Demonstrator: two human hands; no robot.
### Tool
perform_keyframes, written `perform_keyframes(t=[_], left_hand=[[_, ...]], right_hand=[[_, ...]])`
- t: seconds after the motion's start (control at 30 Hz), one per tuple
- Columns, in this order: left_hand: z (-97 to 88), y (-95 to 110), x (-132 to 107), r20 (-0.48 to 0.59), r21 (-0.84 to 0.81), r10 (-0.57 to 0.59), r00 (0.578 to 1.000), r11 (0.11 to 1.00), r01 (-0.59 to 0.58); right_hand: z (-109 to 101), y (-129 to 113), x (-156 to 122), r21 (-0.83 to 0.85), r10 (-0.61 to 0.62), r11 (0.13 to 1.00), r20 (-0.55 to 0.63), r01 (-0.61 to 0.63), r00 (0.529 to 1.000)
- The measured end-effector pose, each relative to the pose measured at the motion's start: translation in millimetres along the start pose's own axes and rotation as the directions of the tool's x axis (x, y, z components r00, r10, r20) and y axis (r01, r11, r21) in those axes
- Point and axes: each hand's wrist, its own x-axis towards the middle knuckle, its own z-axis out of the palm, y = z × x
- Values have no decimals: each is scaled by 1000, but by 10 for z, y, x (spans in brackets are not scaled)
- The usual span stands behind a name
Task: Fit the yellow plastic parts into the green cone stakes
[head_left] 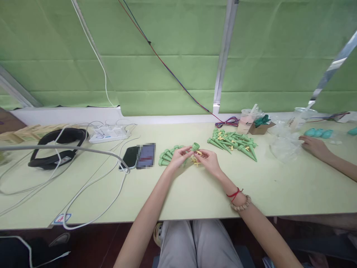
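Above the table, my left hand [180, 156] is closed on a green plant watering spike [195, 146], its round open cup turned up. My right hand [209, 161] pinches a small yellow valve [199, 152] against the side of that spike. Several loose yellow valves [196, 162] lie on the table under my fingers. To the left, partly behind my left hand, is a row of green spikes [165, 159]. A larger heap of green spikes [232, 141], many with yellow valves in them, lies to the right of my hands.
Two phones [130, 157] lie left of the spikes. Farther left are white cables [108, 201], a black headset [57, 149] and a power strip [108, 134]. A cardboard box [260, 128], cups and plastic bags [286, 145] stand right. Another person's hand [315, 147] rests near teal pieces.
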Motion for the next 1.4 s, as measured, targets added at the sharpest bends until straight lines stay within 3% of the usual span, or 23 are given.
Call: perform_keyframes(t=[0.13, 0.27, 0.4, 0.53, 0.67, 0.8, 0.93, 1.17, 1.3, 1.4], left_hand=[[20, 37, -31, 15, -6, -23, 1000, 1000, 23], [34, 77, -53, 2, 22, -78, 997, 997, 78], [32, 106, -64, -23, 19, -97, 995, 995, 97], [24, 132, -82, -34, 4, -90, 995, 996, 90], [20, 141, -94, -8, -27, -94, 996, 995, 94], [19, 135, -93, -2, -42, -84, 996, 996, 83], [24, 133, -91, -6, -40, -86, 996, 996, 86], [52, 134, -88, -23, 24, -110, 994, 994, 110], [81, 156, -93, -59, 2, -148, 987, 989, 149], [95, 179, -103, -65, -18, -161, 985, 987, 160]], right_hand=[[-11, 9, -13, -109, -108, 989, -80, 99, 991], [-21, -9, -12, -120, -84, 990, -98, 72, 992], [-27, -70, 9, 29, 131, 991, -36, -130, 991], [-54, -141, 27, 225, 322, 917, 73, -330, 944], [-93, -161, 30, 381, 413, 793, 236, -475, 879], [-113, -157, 30, 453, 423, 719, 317, -527, 849], [-119, -156, 30, 471, 425, 709, 308, -524, 851], [-106, -168, 25, 464, 445, 759, 141, -456, 884], [-58, -124, 29, 393, 349, 855, 50, -340, 936], [-24, -61, 26, 237, 194, 955, -41, -180, 980]])
